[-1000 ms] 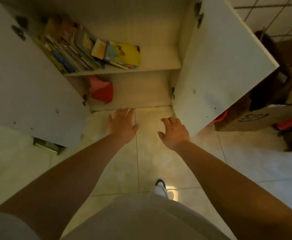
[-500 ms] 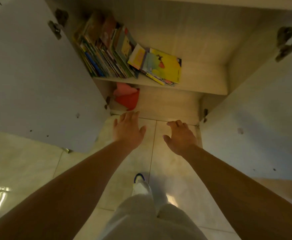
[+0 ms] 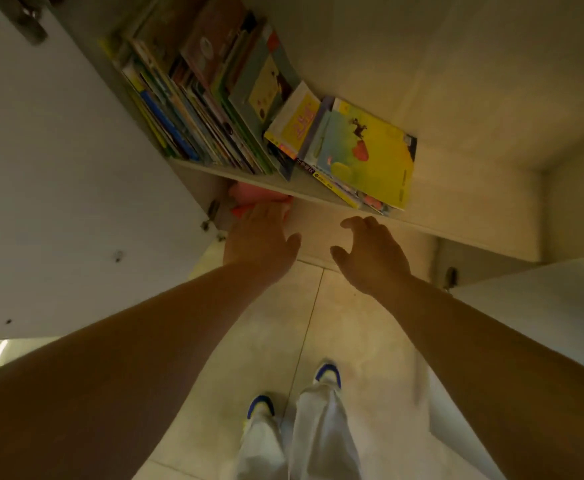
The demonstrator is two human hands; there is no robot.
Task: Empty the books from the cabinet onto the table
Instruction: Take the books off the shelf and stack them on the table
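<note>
An open white cabinet holds a row of thin colourful books [image 3: 197, 109] leaning left on its shelf [image 3: 318, 197]. To their right a small pile lies flat, topped by a yellow-green picture book [image 3: 370, 154], with a yellow-and-white booklet [image 3: 294, 121] propped between row and pile. My left hand [image 3: 261, 239] reaches out flat, fingers straight, just below the shelf edge and holds nothing. My right hand [image 3: 373, 254] is beside it, fingers loosely bent and empty, just under the flat pile.
Two white cabinet doors stand open, the left door [image 3: 58, 188] and the right door [image 3: 543, 313], narrowing the space on both sides. A red and pink object [image 3: 249, 197] sits on the lower level behind my left hand. Beige tiled floor [image 3: 276, 341] lies beneath my feet.
I have stepped closer to the cabinet, and both hands have risen towards the shelf edge. The books now fill more of the view. Both hands are still empty.
</note>
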